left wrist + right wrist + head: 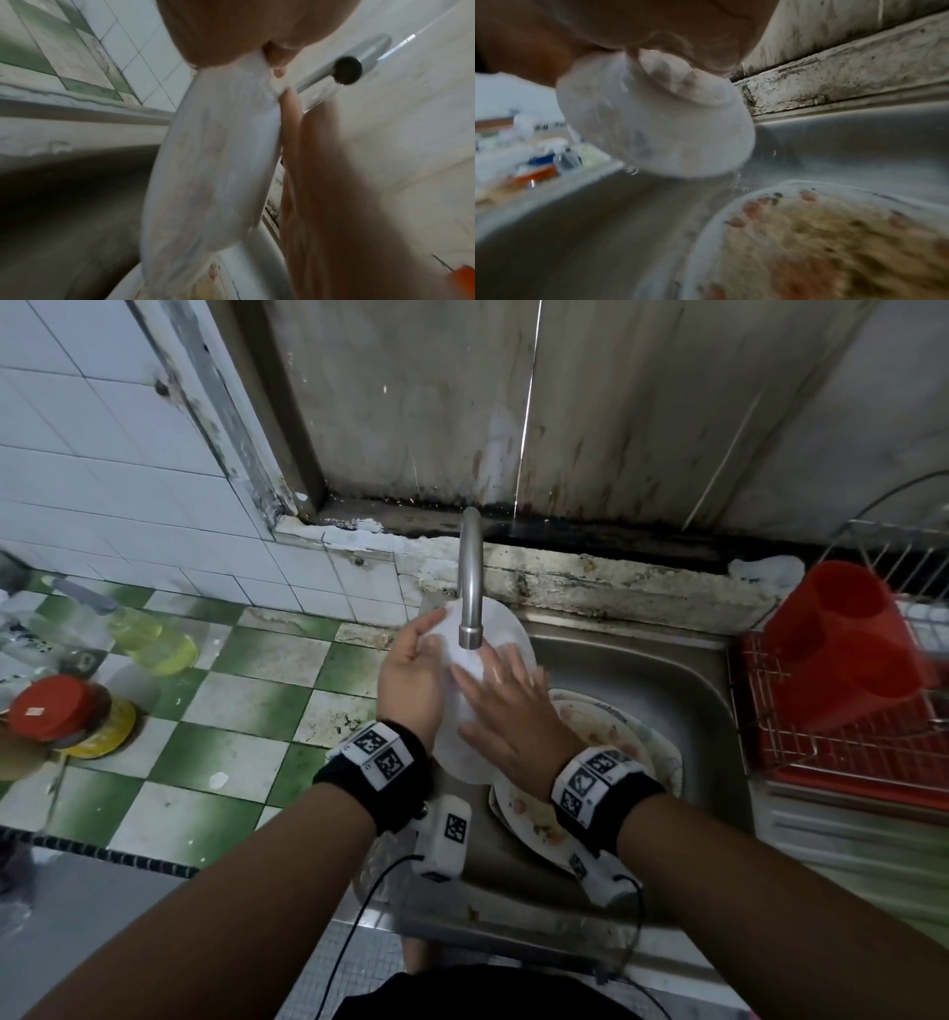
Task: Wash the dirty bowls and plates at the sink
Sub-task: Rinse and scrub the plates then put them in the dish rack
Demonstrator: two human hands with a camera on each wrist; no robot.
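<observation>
So there's a round white ceramic plate [480,654] held tilted right under the curved steel tap [470,588], over the stainless steel sink [667,690]. Left hand [411,680] is the grip here, fingers curled round the plate's far-left rim, while the right hand [506,706] lies flat on the plate's face with fingers spread, looks like rubbing it under the water. Wet glazed ceramic is going to be slippery, stiff and breakable, not too heavy for one hand I'd guess, so holding it at the rim with the thumb hooked over seems the safe spot. A drop onto the pile below would likely chip something.

Below it sits a stack of dirty patterned plates [606,731] smeared with food, so plenty left to do. Red plastic dish rack [847,711] on the right, and the green-and-white checkered tiled worktop [246,711] on the left has a red-lidded jar [51,708] and a yellowish bottle [149,639]. The wall behind is stained and grimy.
</observation>
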